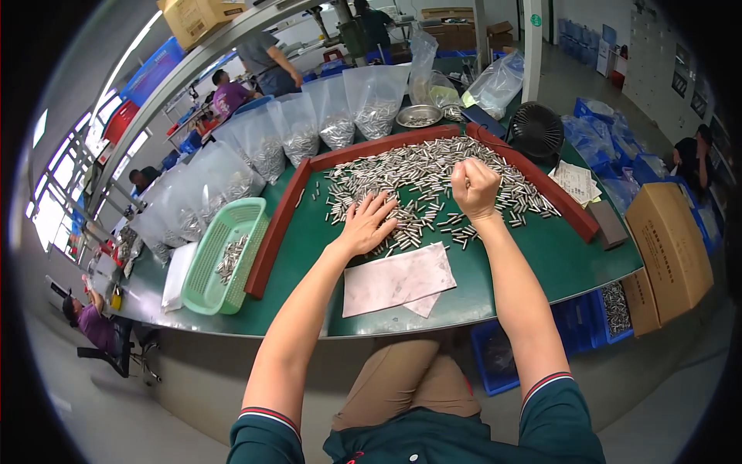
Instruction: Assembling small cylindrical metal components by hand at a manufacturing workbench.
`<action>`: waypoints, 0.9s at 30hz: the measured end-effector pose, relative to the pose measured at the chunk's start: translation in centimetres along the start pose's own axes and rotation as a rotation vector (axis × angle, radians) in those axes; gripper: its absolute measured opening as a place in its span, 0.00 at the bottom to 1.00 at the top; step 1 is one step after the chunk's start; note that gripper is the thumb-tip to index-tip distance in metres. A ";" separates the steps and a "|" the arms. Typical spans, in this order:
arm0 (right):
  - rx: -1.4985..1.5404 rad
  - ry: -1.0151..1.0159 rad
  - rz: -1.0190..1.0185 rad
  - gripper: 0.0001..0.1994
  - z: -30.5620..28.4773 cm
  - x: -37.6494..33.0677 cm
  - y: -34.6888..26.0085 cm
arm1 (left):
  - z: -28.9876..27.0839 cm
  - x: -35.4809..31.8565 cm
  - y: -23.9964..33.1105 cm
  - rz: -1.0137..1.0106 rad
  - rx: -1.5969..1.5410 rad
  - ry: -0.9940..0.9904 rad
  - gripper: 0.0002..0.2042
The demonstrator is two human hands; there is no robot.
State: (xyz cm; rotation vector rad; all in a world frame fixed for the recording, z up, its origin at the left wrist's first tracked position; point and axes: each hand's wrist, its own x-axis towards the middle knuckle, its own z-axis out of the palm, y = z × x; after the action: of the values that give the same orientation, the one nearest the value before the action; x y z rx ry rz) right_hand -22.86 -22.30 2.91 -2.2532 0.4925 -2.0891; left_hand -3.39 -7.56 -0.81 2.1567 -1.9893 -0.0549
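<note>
My left hand [365, 224] lies flat, fingers spread apart, pressing on the near edge of the heap of small shiny metal cylinders [433, 182] scattered across the green-topped bench [541, 255]. My right hand [473, 187] hovers just above the heap with its grip curled together into a fist; I cannot tell whether any cylinders are clamped inside. The cylinders sit within a low dark red wooden frame [274, 232] that borders the pile on the left, far and right sides. Just near my left wrist lies a pale crumpled sheet of paper [398, 280]. Left of the frame stands a light green plastic basket [220, 259] with a few cylinders in it. Behind the frame stands a row of clear plastic bags [332, 116] partly filled with metal parts, and a small black fan [535, 131] sits at the far right.
</note>
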 end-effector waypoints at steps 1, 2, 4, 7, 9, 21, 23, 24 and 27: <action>0.001 -0.031 -0.005 0.11 -0.1 -0.2 0.1 | -0.1 -0.9 0.1 -0.008 0.007 -0.031 0.25; -0.004 -0.063 -0.012 0.11 -0.2 -0.5 0.3 | 0.0 -1.5 0.3 -0.014 -0.014 -0.042 0.26; -0.091 -0.132 0.072 0.12 -0.3 -0.9 0.3 | -0.3 -2.5 0.1 -0.025 -0.077 -0.093 0.26; -0.051 -0.232 0.109 0.12 0.4 -1.8 -0.7 | -0.9 -3.5 -0.6 -0.071 -0.093 -0.136 0.26; -0.008 -0.214 0.085 0.13 0.2 -1.6 -1.4 | -1.6 -3.0 -0.7 -0.100 -0.139 -0.108 0.27; 0.054 -0.327 -0.023 0.12 0.5 -0.8 -1.6 | -4.8 0.2 -7.9 -0.175 -0.006 0.070 0.32; 0.030 -0.345 -0.047 0.12 0.7 -0.5 -1.8 | -4.2 -3.1 -9.3 -0.271 0.094 0.021 0.34; 0.068 -0.320 -0.046 0.12 1.3 -0.6 -2.2 | -4.5 -4.9 -9.4 -0.332 0.123 0.003 0.34; 0.117 -0.356 -0.018 0.12 2.6 -1.3 -3.1 | -4.1 -8.9 -9.9 -0.443 0.005 -0.050 0.35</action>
State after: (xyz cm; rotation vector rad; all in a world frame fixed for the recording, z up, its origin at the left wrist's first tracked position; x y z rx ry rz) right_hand -19.72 -19.52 2.14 -2.4864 0.3209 -1.6179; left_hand 6.22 2.47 0.46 2.5770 -1.4964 -0.1714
